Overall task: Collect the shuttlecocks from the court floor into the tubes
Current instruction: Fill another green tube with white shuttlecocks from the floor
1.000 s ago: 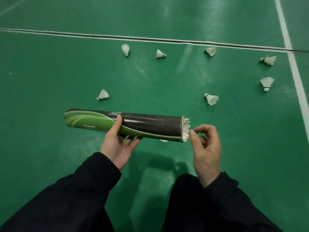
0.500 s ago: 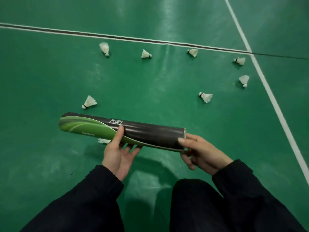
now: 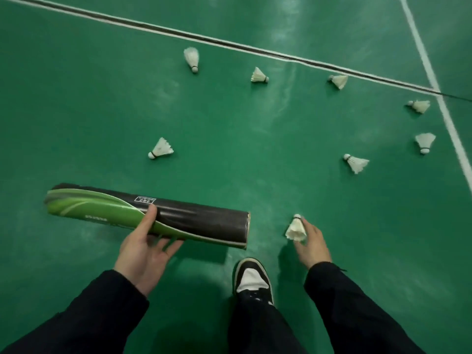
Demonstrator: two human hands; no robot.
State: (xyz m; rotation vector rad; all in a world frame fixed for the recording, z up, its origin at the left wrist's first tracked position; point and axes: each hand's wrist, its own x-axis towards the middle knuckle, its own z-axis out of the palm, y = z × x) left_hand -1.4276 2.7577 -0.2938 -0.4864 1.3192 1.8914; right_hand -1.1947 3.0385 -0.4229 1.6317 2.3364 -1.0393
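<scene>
My left hand (image 3: 144, 247) grips a black and green shuttlecock tube (image 3: 199, 221) from below, thumb over its top. The tube lies level, its open end facing right. My right hand (image 3: 310, 241) is low, right of that open end, and its fingers hold a white shuttlecock (image 3: 296, 229) with the cork pointing away from me. Several more white shuttlecocks lie on the green floor: one (image 3: 161, 148) above the tube, one (image 3: 356, 162) up and right of my right hand, and others (image 3: 259, 75) along the far line.
A black-and-white court line (image 3: 229, 46) crosses the far floor and meets a white sideline (image 3: 449, 118) on the right. My black and white shoe (image 3: 252, 277) stands below the tube's open end. Dark sleeves and trouser legs fill the bottom of the view.
My right hand has left the tube's open end, gone down to the right and now holds a shuttlecock. The feathers that stuck out of the tube no longer show. The view tilted down.
</scene>
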